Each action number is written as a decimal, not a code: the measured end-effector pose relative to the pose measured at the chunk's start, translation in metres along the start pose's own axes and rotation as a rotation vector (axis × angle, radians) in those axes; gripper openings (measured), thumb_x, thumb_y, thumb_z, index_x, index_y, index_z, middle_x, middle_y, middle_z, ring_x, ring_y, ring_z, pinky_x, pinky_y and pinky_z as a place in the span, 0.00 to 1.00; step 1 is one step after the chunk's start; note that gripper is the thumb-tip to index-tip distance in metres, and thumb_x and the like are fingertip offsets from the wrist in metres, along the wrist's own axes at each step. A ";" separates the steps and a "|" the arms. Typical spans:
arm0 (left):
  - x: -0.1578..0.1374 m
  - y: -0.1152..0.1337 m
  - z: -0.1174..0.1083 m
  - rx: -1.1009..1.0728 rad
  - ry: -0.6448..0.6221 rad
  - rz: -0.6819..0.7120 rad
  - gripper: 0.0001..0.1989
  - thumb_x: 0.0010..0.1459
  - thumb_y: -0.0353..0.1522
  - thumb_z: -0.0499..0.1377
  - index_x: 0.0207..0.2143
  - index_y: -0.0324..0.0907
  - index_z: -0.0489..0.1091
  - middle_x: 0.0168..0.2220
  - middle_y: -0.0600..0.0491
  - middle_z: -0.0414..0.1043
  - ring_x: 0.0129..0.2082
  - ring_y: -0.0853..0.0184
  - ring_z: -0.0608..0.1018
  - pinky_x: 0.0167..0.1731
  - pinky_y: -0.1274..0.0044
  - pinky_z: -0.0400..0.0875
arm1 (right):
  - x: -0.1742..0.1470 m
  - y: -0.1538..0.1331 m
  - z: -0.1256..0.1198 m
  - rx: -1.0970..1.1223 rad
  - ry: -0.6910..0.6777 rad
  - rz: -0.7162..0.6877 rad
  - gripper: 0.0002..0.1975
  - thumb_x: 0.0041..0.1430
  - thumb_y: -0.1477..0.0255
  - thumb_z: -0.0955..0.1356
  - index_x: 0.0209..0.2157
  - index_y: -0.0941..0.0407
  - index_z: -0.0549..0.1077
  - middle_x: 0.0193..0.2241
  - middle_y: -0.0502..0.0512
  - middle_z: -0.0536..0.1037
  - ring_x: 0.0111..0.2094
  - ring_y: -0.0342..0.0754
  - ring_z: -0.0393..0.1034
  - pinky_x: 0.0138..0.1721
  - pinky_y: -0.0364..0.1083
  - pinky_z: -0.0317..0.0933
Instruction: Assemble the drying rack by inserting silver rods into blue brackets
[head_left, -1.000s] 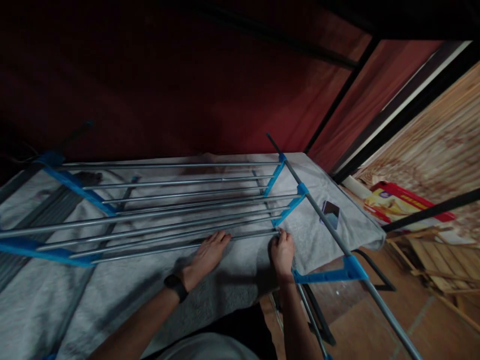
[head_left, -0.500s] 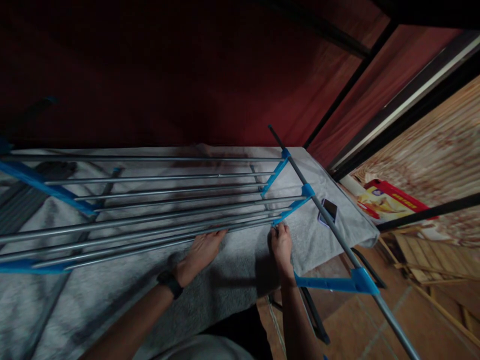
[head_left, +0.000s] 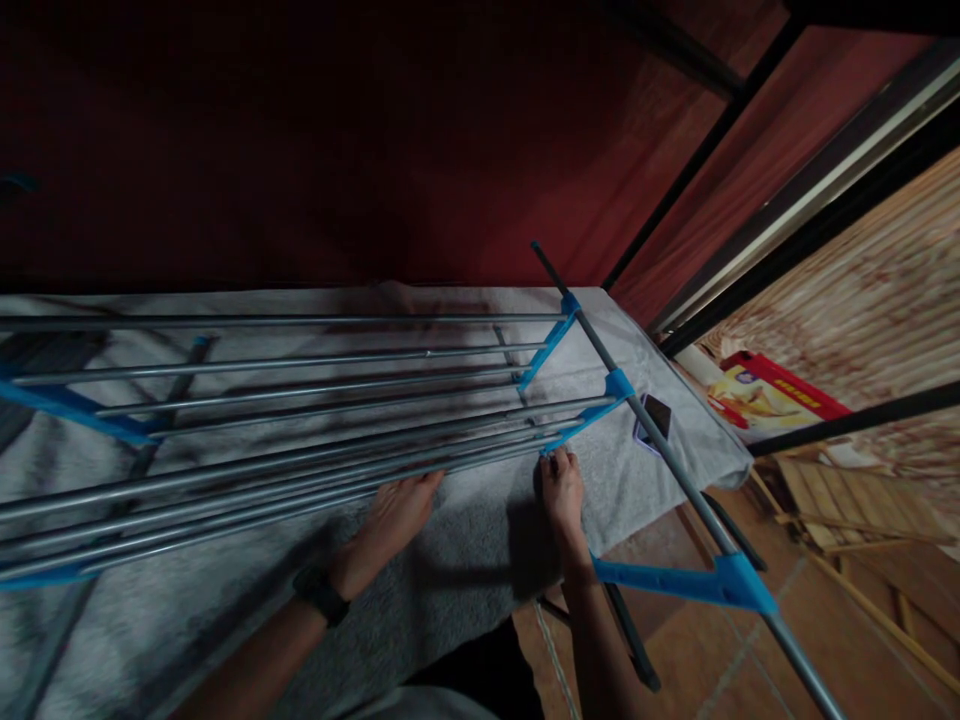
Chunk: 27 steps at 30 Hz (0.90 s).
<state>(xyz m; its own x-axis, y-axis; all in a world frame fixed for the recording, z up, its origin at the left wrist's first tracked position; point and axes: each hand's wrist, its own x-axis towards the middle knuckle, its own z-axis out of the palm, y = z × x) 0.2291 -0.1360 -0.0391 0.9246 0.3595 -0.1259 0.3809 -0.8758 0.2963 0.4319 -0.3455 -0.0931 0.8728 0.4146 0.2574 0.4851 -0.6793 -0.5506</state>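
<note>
The rack is lying across the left and middle of the frame, its rods running from the left edge toward the centre right. The nearest rod is resting lowest of the set, its right end meeting the tip of a blue bracket just right of centre. There the right hand is touching the corner, fingertips bunching tightly; I cannot tell whether they are pinching rod, bracket or both. The left hand, well apart at lower centre, is lying along the rod; its fingertips are hiding, so I cannot tell how firmly it is gripping. Working that joint well is probably calling for keeping the rod in line with its socket, the left hand steadying the length while the right is guiding the end; twisting or pushing at an angle is likely risking a jam or springing the neighbouring rods loose. The pole is slanting from upper centre to lower right, joining the bracket, so leaning on it is probably tilting everything. Beneath, the cloth is offering a soft, slipping base, and the phone is lying partly under the pole, right of centre, worth avoiding
</note>
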 end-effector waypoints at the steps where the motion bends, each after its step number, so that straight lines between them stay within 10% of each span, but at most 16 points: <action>1: 0.000 0.000 -0.001 0.002 0.000 -0.003 0.23 0.66 0.23 0.45 0.55 0.46 0.72 0.52 0.46 0.79 0.53 0.58 0.80 0.56 0.66 0.71 | 0.000 0.000 0.000 0.002 -0.004 0.000 0.14 0.68 0.67 0.60 0.45 0.56 0.73 0.38 0.57 0.71 0.35 0.51 0.65 0.39 0.50 0.61; 27: -0.001 0.000 -0.001 0.007 -0.012 -0.004 0.26 0.67 0.23 0.47 0.63 0.47 0.68 0.60 0.47 0.74 0.58 0.59 0.77 0.60 0.64 0.71 | 0.000 -0.001 0.003 0.030 0.000 0.038 0.13 0.69 0.67 0.60 0.44 0.55 0.73 0.38 0.56 0.70 0.36 0.51 0.65 0.40 0.48 0.60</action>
<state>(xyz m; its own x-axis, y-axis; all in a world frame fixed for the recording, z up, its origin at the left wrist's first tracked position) 0.2286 -0.1361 -0.0381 0.9230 0.3588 -0.1387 0.3843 -0.8767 0.2894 0.4313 -0.3426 -0.0947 0.8904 0.3894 0.2358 0.4501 -0.6758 -0.5837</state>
